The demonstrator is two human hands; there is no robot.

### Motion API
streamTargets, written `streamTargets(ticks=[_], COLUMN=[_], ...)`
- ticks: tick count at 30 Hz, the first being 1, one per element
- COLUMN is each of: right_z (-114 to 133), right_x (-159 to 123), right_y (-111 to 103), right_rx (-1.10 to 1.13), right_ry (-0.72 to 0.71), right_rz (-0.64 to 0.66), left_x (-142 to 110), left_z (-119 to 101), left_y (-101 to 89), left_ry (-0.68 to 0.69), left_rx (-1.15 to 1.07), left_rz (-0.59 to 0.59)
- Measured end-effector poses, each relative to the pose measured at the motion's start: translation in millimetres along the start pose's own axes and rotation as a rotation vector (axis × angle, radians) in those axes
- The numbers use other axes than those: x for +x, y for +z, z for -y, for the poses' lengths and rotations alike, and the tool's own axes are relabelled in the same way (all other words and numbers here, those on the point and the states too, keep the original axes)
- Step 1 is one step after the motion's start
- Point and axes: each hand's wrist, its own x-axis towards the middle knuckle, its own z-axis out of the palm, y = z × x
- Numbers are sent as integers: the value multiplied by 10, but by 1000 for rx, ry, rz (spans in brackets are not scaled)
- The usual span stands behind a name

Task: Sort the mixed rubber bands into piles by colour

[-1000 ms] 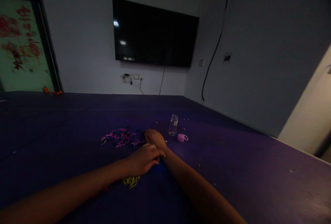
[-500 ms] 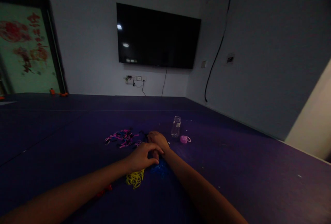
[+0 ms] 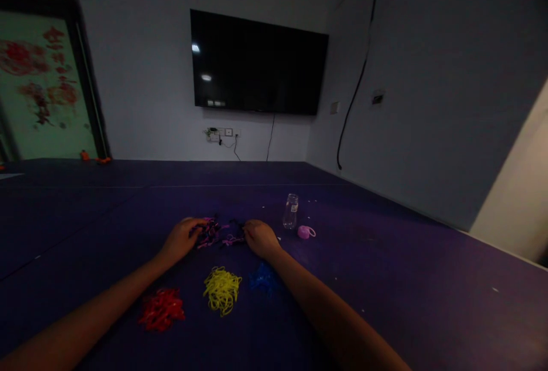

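Note:
My left hand (image 3: 181,238) rests at the left edge of a mixed heap of purple and black rubber bands (image 3: 209,233), its thumb and fingers apart around some of them. Across the heap, my right hand (image 3: 261,238) has its fingers curled in at a few black rubber bands (image 3: 238,228), its fingertips partly hidden. Nearer to me lie three sorted piles: red rubber bands (image 3: 161,309) by my left forearm, yellow rubber bands (image 3: 222,291) in the middle, and blue rubber bands (image 3: 262,279) beside my right forearm.
A clear bottle (image 3: 290,212) without its lid stands beyond my right hand. Its pink cap (image 3: 305,232) with a loop lies beside it. Small white scraps dot the purple surface (image 3: 406,291). A television (image 3: 259,63) hangs on the far wall.
My left hand has moved from over my right wrist, away to the left, onto the purple and black heap. The red and yellow piles are now uncovered. My right hand has barely moved.

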Motion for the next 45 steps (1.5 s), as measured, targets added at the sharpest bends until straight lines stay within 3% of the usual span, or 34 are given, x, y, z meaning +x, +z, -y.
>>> streamTargets(ticks=[4,10,45], right_z=[-10,-5,18], right_x=[-5,-21,-17], right_y=[17,39,36], right_rx=[-17,-59,-101], right_ry=[0,-16,-16], right_rz=[12,15,73], left_x=[-19,-13,-28], left_z=[177,172,144], left_y=[74,145,91], left_ry=[89,196,80], left_rx=[37,98,211], left_rz=[81,146,145])
